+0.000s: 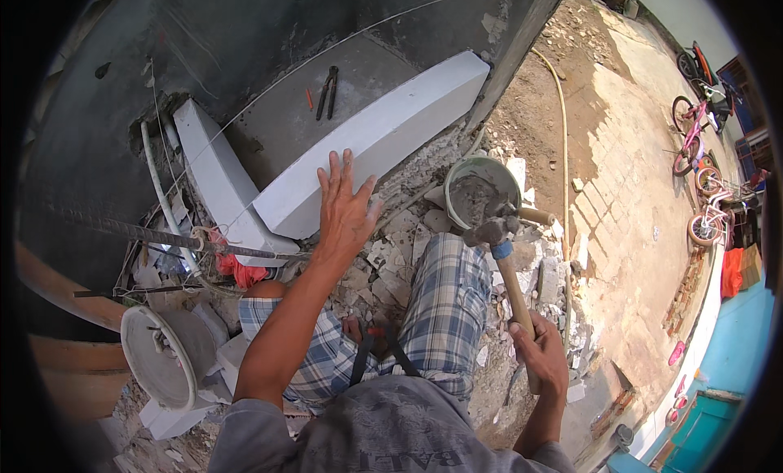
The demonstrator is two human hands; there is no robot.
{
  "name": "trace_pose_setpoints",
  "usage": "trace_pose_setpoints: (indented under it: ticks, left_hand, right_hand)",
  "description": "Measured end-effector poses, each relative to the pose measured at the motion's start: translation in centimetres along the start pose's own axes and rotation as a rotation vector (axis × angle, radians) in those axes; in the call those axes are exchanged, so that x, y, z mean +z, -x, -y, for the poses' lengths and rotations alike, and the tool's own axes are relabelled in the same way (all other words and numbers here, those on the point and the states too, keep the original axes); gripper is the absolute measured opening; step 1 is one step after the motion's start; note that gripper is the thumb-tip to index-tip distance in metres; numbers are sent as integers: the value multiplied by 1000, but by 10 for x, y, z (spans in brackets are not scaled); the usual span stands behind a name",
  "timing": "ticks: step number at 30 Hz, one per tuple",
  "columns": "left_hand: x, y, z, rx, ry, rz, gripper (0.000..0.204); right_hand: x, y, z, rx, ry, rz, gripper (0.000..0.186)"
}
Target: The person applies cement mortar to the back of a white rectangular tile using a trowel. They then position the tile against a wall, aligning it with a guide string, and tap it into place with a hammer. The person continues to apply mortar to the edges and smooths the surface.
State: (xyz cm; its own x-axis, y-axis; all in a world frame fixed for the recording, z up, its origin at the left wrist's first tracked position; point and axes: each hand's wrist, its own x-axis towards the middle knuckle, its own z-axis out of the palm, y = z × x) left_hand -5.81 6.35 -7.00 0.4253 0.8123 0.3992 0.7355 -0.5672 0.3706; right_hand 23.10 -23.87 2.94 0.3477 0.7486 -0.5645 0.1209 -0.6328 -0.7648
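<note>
My left hand (345,204) rests with fingers spread against a long white block (416,118), set at an angle to a second white block (208,171). My right hand (538,355) grips the wooden handle of a hammer (514,289); its head is over the front rim of a grey-green bucket (507,173) holding wet mortar. A short wooden handle (536,215) sticks out beside the bucket. Pliers (328,94) and a thin orange object (309,99) lie on the grey slab behind the long block.
Rubble (391,277) surrounds my knees. A pale bucket (159,387), a metal bar (130,232) and pipes (171,212) are at left. A dark wall (106,122) stands beyond. A yellow hose (561,106) runs along the right, with bicycles (693,139) farther off.
</note>
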Motion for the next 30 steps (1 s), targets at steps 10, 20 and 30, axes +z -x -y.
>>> trace_pose_setpoints:
  ticks: [10,20,30]
  left_hand:
    - [-75,47,-65,62,299,464,36]
    - [-177,155,-62,-454,244,612,40]
    - [-175,248,-25,-989,767,911,57]
  right_hand:
    - [56,-58,-292,141,761,-523,33]
    - [91,-82,-313,259,617,-520,60]
    - [-41,-253,-25,-510,1234,-698,52]
